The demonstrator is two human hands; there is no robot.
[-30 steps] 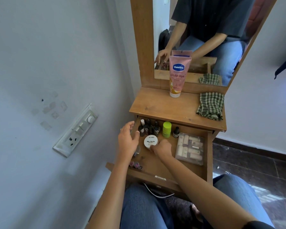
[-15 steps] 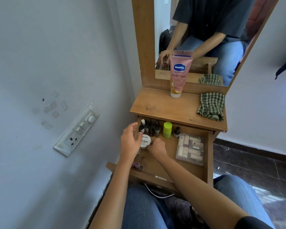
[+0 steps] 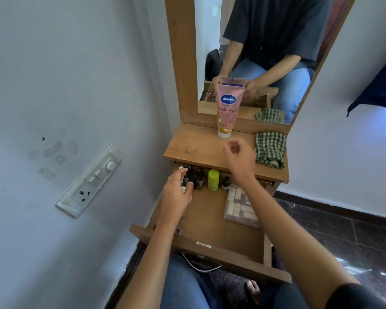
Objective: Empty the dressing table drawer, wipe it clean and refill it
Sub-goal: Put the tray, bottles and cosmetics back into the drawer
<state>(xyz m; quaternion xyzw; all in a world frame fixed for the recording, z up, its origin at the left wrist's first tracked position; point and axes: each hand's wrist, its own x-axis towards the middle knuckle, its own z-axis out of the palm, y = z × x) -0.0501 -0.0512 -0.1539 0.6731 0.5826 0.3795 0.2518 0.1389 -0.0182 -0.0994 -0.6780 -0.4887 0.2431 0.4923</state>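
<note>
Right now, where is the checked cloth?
In the head view, the cloth lies on the right side of the tabletop, at the foot of the mirror frame, to the right of the Vaseline tube.

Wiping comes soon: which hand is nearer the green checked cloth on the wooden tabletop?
Right. The right hand hovers just left of the green checked cloth; the left hand is lower, in the open wooden drawer.

View: head, one wide-angle camera. Station: worn on the person's head, above the open drawer. Facing: forward and down. Range: near; drawer and surface at centre, mirror straight ahead, wall at left, the person's own lap at lower edge.
</note>
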